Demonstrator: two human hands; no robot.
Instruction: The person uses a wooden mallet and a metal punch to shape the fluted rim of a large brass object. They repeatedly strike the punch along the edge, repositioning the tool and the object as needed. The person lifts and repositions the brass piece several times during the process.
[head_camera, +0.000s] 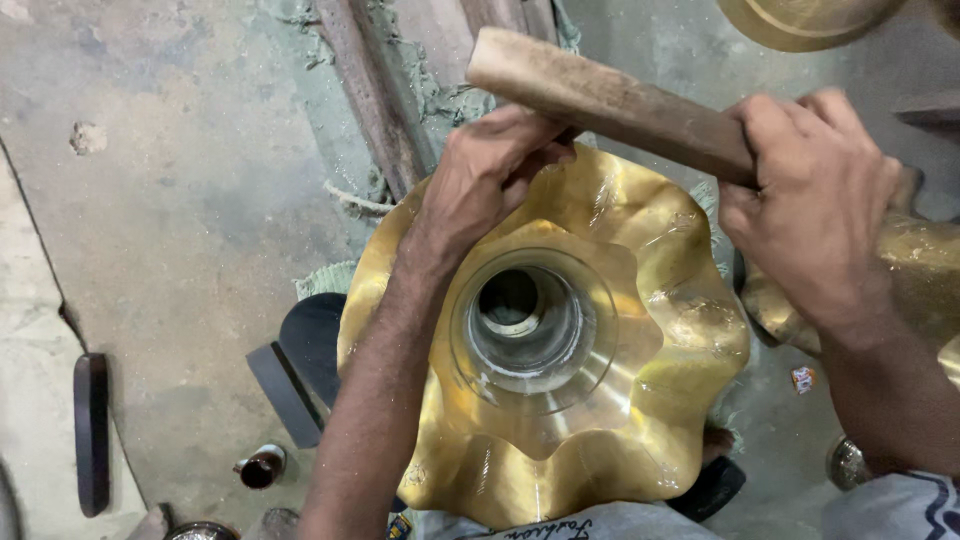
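Right hand (815, 205) clenched around a wooden mallet (610, 100), left hand (490, 170) pressed on a wavy brass vessel (640, 330).

The mallet slants above the vessel's far rim; the vessel stands between the arms, its open neck facing up, over the concrete floor (180, 200).

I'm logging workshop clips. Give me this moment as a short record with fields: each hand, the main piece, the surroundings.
left hand: pressed on the far rim of the brass vessel
right hand: gripping a wooden mallet
mallet: tilted, head toward upper left, above the rim
vessel: golden, wavy flared rim, open neck in the middle
nearby: second brass piece at right, small cup on the concrete floor
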